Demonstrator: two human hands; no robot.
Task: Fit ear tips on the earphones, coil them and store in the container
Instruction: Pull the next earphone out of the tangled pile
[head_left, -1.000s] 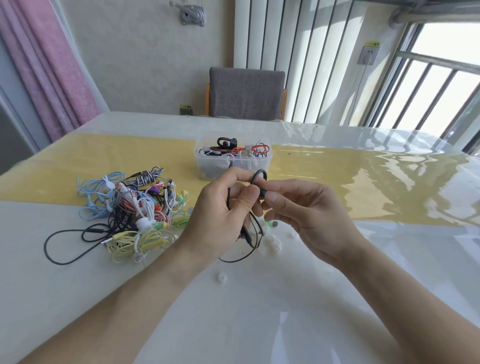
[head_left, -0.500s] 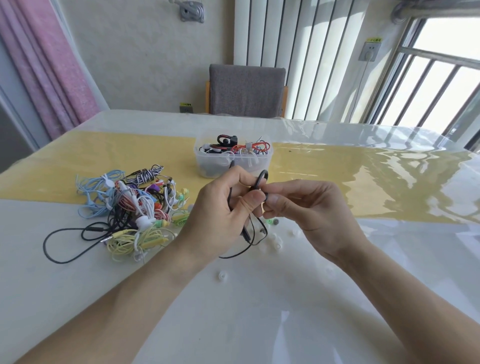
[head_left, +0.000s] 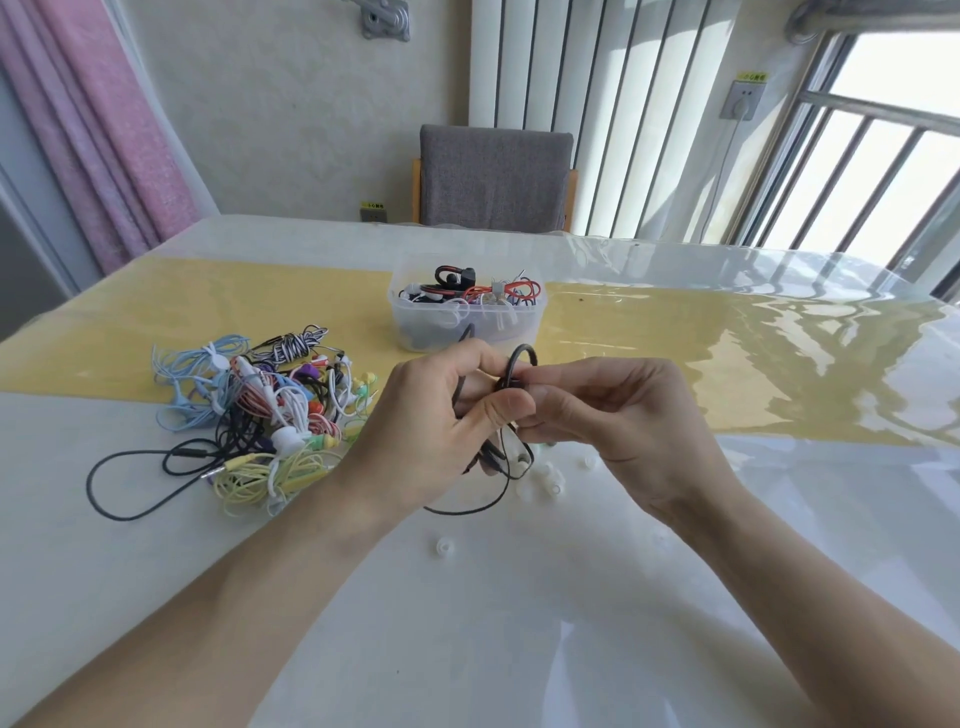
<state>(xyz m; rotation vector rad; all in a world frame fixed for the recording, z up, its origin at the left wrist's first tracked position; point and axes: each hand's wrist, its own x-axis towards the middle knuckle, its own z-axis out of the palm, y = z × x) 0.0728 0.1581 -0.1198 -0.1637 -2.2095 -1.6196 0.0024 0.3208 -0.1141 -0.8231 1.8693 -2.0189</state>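
Pinching black earphones (head_left: 521, 366), both hands (ear hook loop upright, cable hanging).

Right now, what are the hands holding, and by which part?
Both hands hold one black earphone. The left hand grips its gathered cord; the right hand pinches it just below the ear-hook loop.

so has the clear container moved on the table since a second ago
No. The clear container sits at the same spot on the yellow strip, in line with the grey chair behind.
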